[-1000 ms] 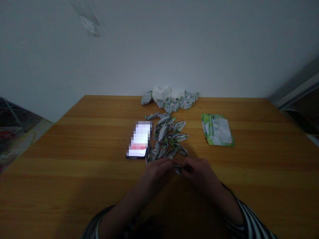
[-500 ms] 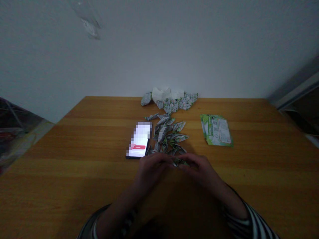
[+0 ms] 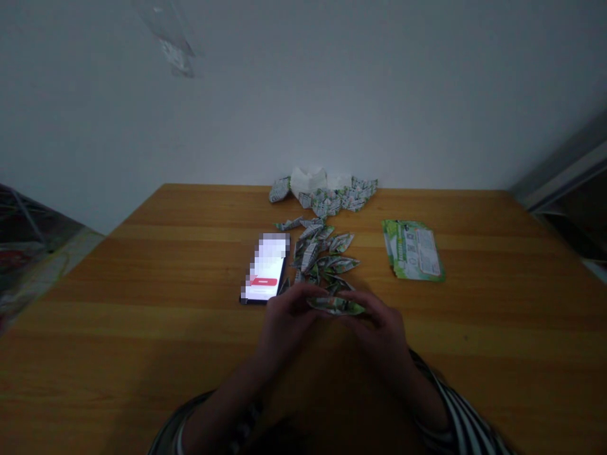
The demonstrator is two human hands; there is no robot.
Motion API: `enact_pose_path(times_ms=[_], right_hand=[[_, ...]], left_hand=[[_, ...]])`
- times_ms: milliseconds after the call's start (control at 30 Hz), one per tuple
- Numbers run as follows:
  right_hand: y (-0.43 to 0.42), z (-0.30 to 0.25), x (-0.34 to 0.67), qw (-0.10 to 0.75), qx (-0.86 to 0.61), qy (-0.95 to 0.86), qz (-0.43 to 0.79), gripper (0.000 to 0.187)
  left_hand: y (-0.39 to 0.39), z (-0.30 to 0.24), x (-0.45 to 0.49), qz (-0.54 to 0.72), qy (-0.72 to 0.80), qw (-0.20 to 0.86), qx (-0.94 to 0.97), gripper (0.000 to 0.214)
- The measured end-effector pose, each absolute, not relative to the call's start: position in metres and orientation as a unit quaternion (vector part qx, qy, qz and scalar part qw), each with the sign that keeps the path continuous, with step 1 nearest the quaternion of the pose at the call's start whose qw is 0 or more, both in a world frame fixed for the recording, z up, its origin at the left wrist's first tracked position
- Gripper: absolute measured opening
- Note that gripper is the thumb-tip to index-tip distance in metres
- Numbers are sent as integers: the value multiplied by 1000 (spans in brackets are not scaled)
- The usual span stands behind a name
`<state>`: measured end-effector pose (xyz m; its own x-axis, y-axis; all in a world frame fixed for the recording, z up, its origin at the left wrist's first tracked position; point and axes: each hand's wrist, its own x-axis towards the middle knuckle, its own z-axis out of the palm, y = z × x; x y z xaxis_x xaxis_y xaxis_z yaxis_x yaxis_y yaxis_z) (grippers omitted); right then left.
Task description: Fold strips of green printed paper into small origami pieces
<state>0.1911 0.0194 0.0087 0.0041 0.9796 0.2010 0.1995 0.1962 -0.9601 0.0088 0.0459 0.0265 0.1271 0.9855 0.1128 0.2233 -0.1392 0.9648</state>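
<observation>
My left hand (image 3: 290, 321) and my right hand (image 3: 379, 319) hold a folded paper piece (image 3: 336, 306) between them, one at each end. It is boat-shaped, pointed at both ends, with green and grey print. Both thumbs are on its near side and the fingers curl over its far side. Right behind my hands lies a loose heap of similar folded paper pieces (image 3: 310, 253), also pointed and printed. My hands hide the nearest part of the heap.
A phone (image 3: 268, 265) with a lit screen lies left of the heap. To the right is a stack of flat green printed sheets (image 3: 417, 249). Against the wall stand joined folded pieces (image 3: 327, 201) with white tissue (image 3: 308, 180). All rest on a wooden table (image 3: 142, 265).
The folded piece has come up into fuller view between my hands, showing its whole length. My right hand and forearm have shifted slightly left. The things on the table have stayed put.
</observation>
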Motion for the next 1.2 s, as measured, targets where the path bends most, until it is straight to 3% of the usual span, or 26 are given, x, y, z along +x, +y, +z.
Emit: enact_pose_path(times_ms=[333, 533, 700, 833, 933, 1200], right_hand=[[18, 5, 197, 456, -525, -671, 256, 23], [16, 7, 191, 461, -555, -639, 265, 20], [16, 3, 191, 464, -547, -651, 247, 18], [15, 0, 199, 485, -475, -711, 183, 21], [16, 0, 205, 494, -435, -739, 141, 25], [23, -5, 211, 438, -387, -800, 133, 24]], left_hand=[[51, 22, 8, 379, 498, 524, 578, 40], [50, 33, 13, 365, 526, 594, 487, 48], [49, 32, 15, 369, 534, 589, 482, 43], [49, 30, 10, 393, 460, 638, 476, 46], [50, 33, 4, 360, 413, 679, 489, 36], [50, 30, -7, 256, 450, 575, 634, 22]])
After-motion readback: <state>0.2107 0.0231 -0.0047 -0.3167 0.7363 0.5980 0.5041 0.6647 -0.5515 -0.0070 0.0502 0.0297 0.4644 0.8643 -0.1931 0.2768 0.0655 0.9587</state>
